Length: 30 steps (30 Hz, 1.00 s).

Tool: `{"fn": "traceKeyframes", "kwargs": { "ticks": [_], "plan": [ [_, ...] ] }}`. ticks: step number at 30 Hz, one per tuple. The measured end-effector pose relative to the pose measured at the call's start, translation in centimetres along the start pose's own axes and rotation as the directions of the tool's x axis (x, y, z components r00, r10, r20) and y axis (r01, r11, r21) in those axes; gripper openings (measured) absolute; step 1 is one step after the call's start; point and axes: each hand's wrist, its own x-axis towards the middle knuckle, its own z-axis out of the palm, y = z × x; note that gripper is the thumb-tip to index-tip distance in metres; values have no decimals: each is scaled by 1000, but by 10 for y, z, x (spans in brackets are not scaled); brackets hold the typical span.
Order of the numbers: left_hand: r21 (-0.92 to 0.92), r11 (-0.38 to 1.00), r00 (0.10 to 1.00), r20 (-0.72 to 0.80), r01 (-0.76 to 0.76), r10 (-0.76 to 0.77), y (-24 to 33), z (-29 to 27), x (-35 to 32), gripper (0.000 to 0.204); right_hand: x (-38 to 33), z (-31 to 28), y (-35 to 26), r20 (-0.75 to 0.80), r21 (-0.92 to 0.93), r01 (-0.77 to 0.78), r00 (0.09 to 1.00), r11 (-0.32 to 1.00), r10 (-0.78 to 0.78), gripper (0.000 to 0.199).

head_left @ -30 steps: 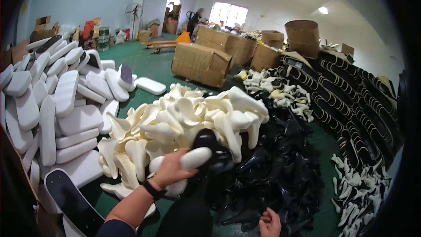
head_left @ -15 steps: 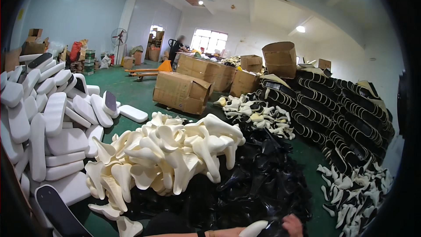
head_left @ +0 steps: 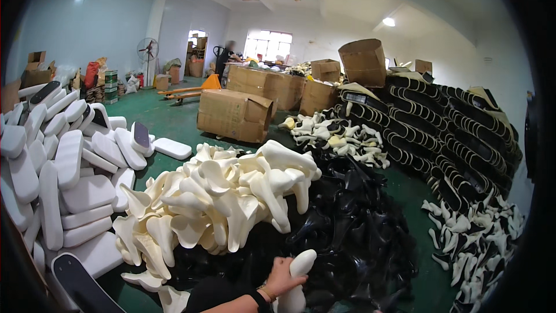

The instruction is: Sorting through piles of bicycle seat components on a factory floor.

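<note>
**Cream foam piece in hand, lower edge of the floor piles**

Item: cream foam piece (head_left: 298, 281), long and rounded, held at the near edge of the black pile (head_left: 353, 237). Long axis: near-upright, upper end tilted up and right, away from the wrist.
Left hand (head_left: 282, 277): fingers wrapped round its middle, the foam lying to their right.
Right hand: out of view, so no state can be told.
Adjacent: cream pile (head_left: 220, 203) up and left; white pads (head_left: 63, 168) along the left edge of the green floor (head_left: 168, 119).

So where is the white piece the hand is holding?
Head view, bottom centre: the left hand grips the white foam piece above the black pile.
</note>
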Motion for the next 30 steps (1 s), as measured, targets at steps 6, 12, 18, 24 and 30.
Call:
{"fn": "traceKeyframes", "kwargs": {
  "ticks": [6,12,18,24,30],
  "plan": [
    [48,929,931,13,-366,366,10,-13,4,54,0,20,-10,-361,812,-73,718,580,596,64],
    [-789,394,873,354,471,-335,-13,-13,12,41,21,60,75,-187,973,61,781,225,596,37],
    [-892,185,877,334,413,-345,-10,-17,15,40,20,47,15,97,974,-36,958,-222,269,47],
    [-878,179,880,389,444,-274,-15,-10,11,39,19,57,-2,60,967,-10,980,-256,188,65],
    [-812,90,792,528,577,-306,0,-10,4,41,12,98,8,283,927,-206,933,-315,223,44]
  ]
}}
